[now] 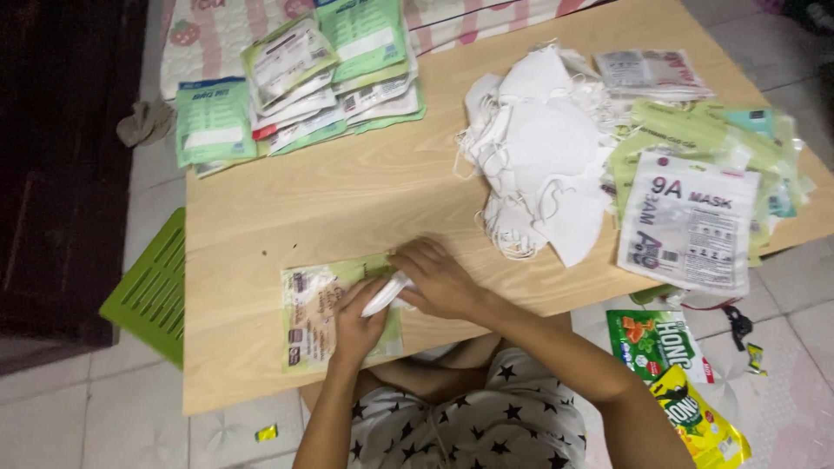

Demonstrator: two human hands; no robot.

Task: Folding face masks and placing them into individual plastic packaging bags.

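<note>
My left hand (358, 320) presses down on a green and clear plastic pouch (314, 314) lying near the front edge of the low wooden table (365, 195). My right hand (437, 278) grips a folded white face mask (386, 294) at the pouch's mouth, and the left fingers touch the mask too. A loose heap of white masks (539, 148) lies on the table beyond my right hand.
Filled green pouches are stacked (304, 74) at the table's far left. Empty pouches (695, 174) pile up at the right edge. A green slatted basket (152, 291) sits on the floor at left. Snack bags (673, 373) lie on the floor at right.
</note>
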